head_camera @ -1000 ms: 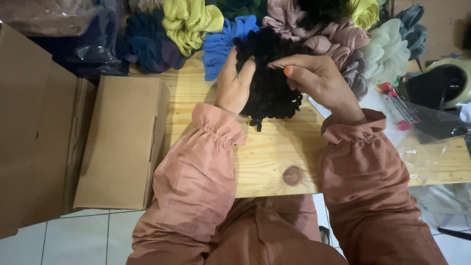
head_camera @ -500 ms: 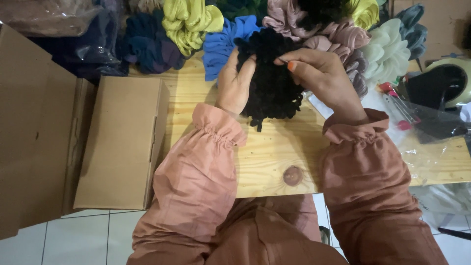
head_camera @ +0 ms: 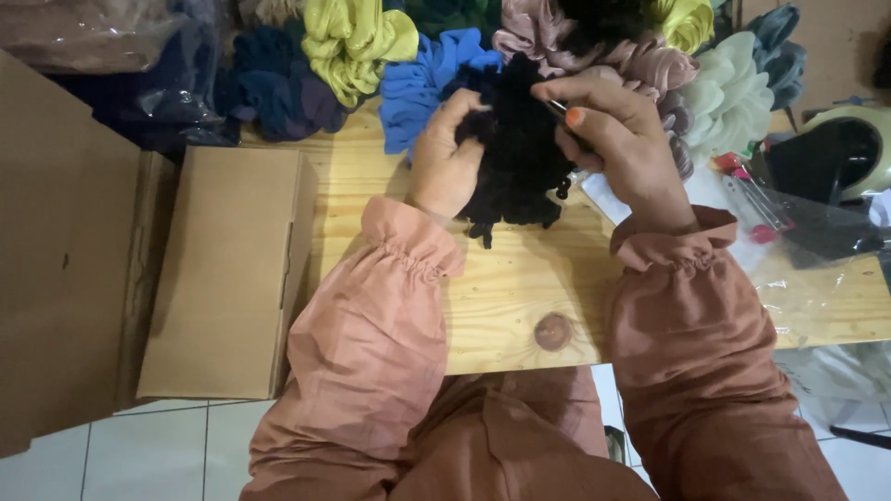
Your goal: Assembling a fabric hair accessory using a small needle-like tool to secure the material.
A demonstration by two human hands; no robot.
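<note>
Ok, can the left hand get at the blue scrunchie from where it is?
Probably yes: the blue scrunchie lies just beyond the left hand, nothing between, but that hand is holding the black scrunchie.

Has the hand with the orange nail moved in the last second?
Yes, slightly. The right hand has shifted up the wooden table, away from the knot in the wood, toward the scrunchie pile, over the black fabric.

Two hands, left hand and right hand, gripping one black scrunchie, two cardboard boxes lying left of it, roughly eight coloured scrunchies sitting behind it
</note>
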